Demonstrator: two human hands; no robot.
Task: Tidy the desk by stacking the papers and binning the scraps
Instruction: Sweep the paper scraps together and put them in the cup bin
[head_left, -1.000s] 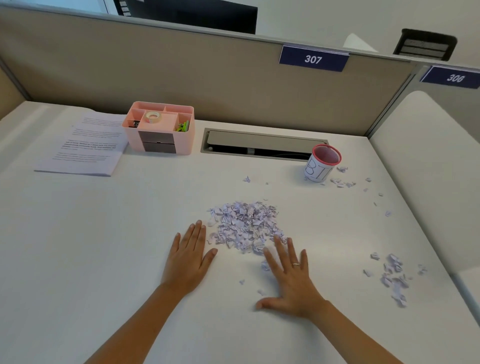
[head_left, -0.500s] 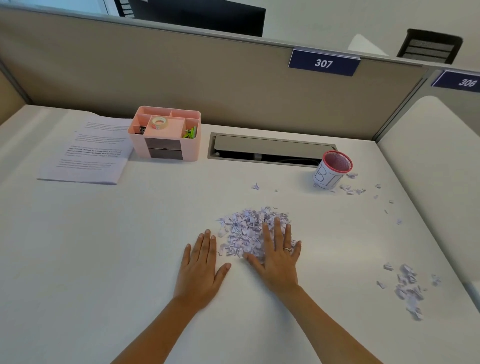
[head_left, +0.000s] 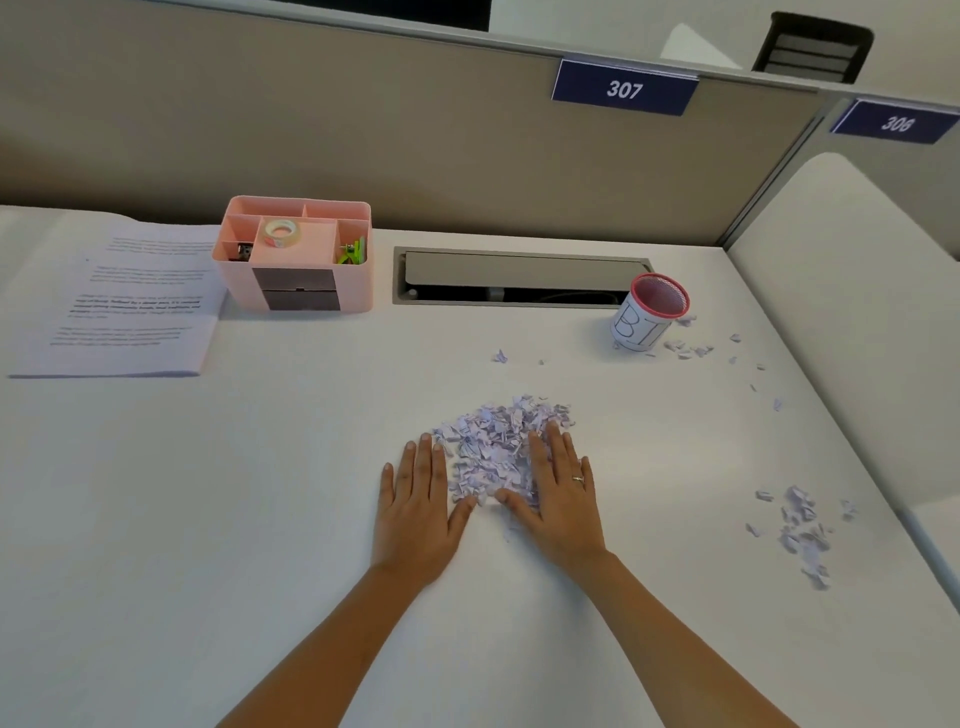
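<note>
Scraps of torn paper (head_left: 501, 441) are heaped mid-desk between two flat hands. The left hand (head_left: 418, 506) is laid beside the pile, fingers straight and gripping nothing; the right hand (head_left: 563, 496) is spread over the pile's right edge, hiding pieces beneath it. A smaller scatter (head_left: 797, 527) is seen well apart at right. The stacked papers (head_left: 124, 299) carry print too blurred to read. The red-rimmed bin cup (head_left: 649, 314) has its label only partly seen.
</note>
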